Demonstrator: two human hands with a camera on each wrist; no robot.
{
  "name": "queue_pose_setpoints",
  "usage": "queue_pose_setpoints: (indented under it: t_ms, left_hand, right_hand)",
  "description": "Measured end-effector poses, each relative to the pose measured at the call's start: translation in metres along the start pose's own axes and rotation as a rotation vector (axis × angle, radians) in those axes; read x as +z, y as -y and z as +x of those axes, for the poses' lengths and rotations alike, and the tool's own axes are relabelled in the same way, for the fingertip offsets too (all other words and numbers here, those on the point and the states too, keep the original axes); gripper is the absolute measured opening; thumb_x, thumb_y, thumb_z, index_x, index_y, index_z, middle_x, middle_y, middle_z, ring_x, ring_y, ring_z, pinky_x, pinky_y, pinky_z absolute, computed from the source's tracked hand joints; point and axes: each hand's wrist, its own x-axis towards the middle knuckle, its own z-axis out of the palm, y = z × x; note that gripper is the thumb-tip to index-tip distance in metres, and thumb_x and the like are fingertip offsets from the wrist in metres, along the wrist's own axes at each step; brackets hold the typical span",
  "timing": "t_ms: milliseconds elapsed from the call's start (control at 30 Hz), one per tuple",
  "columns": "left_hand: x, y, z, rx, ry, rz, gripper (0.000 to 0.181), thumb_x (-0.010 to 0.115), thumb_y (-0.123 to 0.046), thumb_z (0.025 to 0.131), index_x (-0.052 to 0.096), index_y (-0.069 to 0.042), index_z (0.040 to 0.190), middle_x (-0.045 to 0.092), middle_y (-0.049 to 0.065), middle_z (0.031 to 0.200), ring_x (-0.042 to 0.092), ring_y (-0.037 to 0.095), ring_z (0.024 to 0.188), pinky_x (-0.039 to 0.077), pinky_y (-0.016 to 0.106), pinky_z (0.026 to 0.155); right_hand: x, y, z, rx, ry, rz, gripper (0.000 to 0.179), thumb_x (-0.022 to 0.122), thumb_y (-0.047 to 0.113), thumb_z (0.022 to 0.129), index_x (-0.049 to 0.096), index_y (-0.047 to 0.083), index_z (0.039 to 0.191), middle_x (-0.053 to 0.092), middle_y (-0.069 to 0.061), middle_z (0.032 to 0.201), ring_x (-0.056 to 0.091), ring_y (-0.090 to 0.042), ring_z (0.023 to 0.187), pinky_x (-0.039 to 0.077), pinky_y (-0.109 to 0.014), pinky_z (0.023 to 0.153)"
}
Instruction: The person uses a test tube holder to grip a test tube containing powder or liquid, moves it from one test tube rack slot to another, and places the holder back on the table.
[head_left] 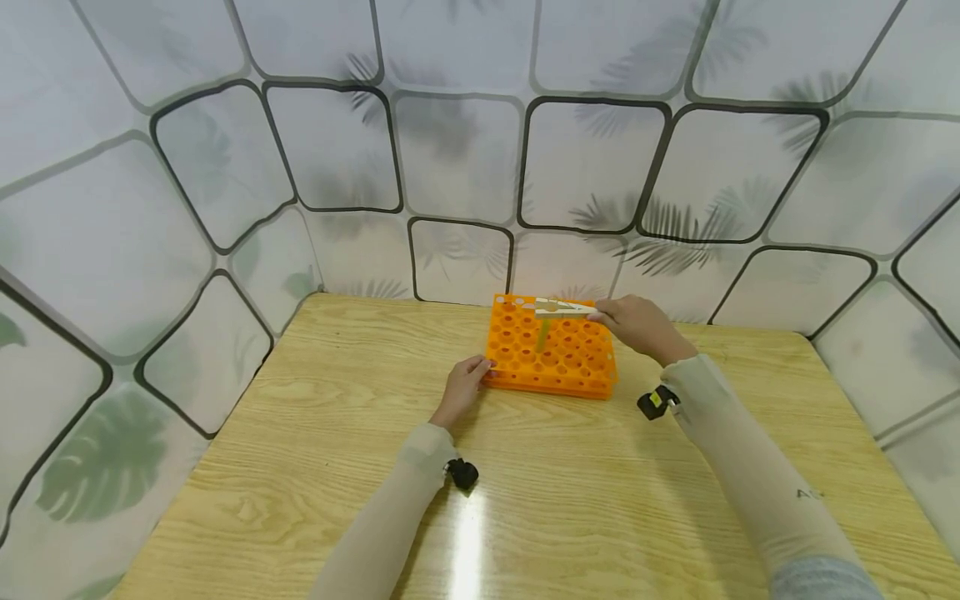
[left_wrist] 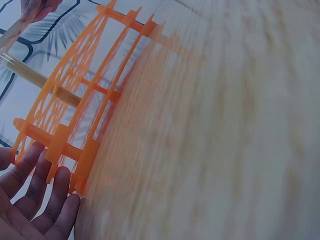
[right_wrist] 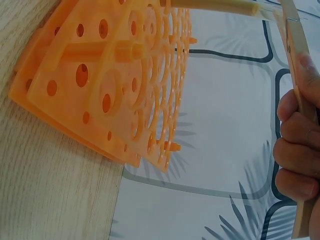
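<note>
Two pale sleeves (head_left: 765, 483) stretch across a wood-grain desk (head_left: 337, 400) from the foot of the head view, each with a small black device (head_left: 462, 474) at the wrist. The right hand (head_left: 637, 325) is closed around the handle of a wooden test tube clamp (head_left: 588, 312), the fingers curled one below the other in the right wrist view. The clamp lies almost level over an orange test tube rack (head_left: 551, 383), its far end at the clear top of a test tube (head_left: 542, 336) (yellow lower down). The test tube stands near upright, its lower part reaching down among the tiers of the rack; just where it ends is hard to tell behind the orange plastic.

The left hand (head_left: 461, 390) grips the near left corner of the rack, thumb toward the upper tier and bent fingers against the end, little finger close to the desk. The rack sits toward the far edge of the desk, in front of a pale backdrop (head_left: 457, 158) patterned with rounded dark and grey outlines (and shadowy palm fronds).
</note>
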Motion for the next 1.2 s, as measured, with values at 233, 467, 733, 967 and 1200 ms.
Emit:
queue_pose_setpoints:
  t_ms: [233,467,733,967,1200]
  left_hand:
    - [0.0,-0.002,-0.001,-0.006,-0.005,0.013,0.033,0.043,-0.021,0.101,0.063,0.004,0.107,0.065,0.023,0.106,0.06,0.032,0.101,0.044,0.025,0.069]
    - [-0.002,-0.008,-0.006,0.007,0.016,-0.012,0.033,0.042,-0.019,0.101,0.062,0.006,0.107,0.064,0.026,0.107,0.059,0.036,0.103,0.046,0.036,0.074]
    - [-0.005,-0.039,-0.025,-0.001,0.041,0.0,0.034,0.04,-0.015,0.102,0.059,0.012,0.11,0.061,0.031,0.11,0.056,0.041,0.107,0.045,0.048,0.083]
    - [-0.004,-0.026,-0.017,0.003,0.038,-0.001,0.033,0.041,-0.015,0.101,0.06,0.01,0.108,0.062,0.031,0.107,0.056,0.041,0.105,0.047,0.042,0.078]
    - [0.0,-0.002,-0.002,0.005,0.003,0.007,0.033,0.042,-0.022,0.101,0.063,0.003,0.105,0.066,0.023,0.104,0.061,0.032,0.101,0.046,0.029,0.071]
  right_hand:
    - [0.001,0.001,0.0,0.005,0.01,-0.013,0.033,0.042,0.031,0.101,0.048,0.01,0.076,0.034,0.0,0.058,0.033,-0.013,0.051,0.035,-0.033,0.063]
    - [0.001,0.003,0.0,0.013,0.005,-0.009,0.037,0.041,0.032,0.101,0.044,0.01,0.071,0.029,0.001,0.057,0.028,-0.013,0.051,0.034,-0.033,0.062]
    - [0.004,0.001,0.0,0.026,0.011,0.0,0.037,0.041,0.034,0.1,0.045,0.012,0.071,0.035,0.0,0.056,0.03,-0.013,0.05,0.034,-0.033,0.061]
    - [0.008,-0.001,-0.001,0.007,-0.004,-0.001,0.033,0.043,0.034,0.1,0.061,0.01,0.085,0.063,-0.003,0.072,0.047,-0.011,0.056,0.044,-0.037,0.067]
    - [0.01,-0.002,0.0,0.015,0.007,0.007,0.036,0.041,0.034,0.1,0.049,0.012,0.074,0.039,0.001,0.058,0.032,-0.012,0.052,0.035,-0.033,0.063]
